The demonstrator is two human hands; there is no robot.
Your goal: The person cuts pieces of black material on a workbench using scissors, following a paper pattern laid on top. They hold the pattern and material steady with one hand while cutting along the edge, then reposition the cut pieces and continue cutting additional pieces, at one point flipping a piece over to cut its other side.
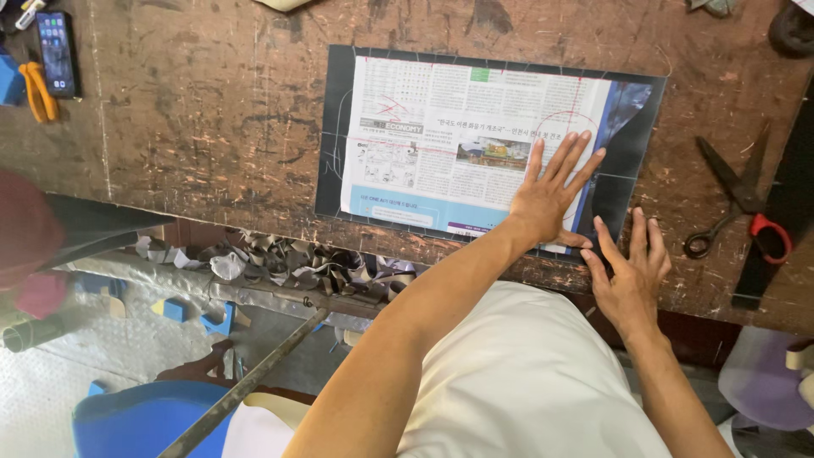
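**Two flat palms pin a newspaper sheet over dark material on a scarred bench**

The newspaper sheet (pixel 471 148) lies squarely on a dark rectangular sheet (pixel 638 127), which shows as a border round it, widest along the right end; both sit near the front edge of the worn wooden workbench (pixel 203 110). The left hand (pixel 551 191) presses down on the paper's lower right part, fingers spread wide and flat, gripping nothing; that spread likely keeps the thin paper from sliding or curling. The right hand (pixel 629 271) rests just beside it, at the near right corner of the dark sheet, fingers likewise extended and empty, apparently steadying the layer beneath. Red pen marks and a drawn curve cross the paper, suggesting it serves as a pattern laid to match the sheet under it.

Black scissors with a red handle loop (pixel 739 203) lie closed on the bench to the right, within reach but apart from the hands. A phone (pixel 57 53) and orange-handled pliers (pixel 36 92) sit well away at the far left. Scraps of cut strip (pixel 280 259) hang below the bench edge
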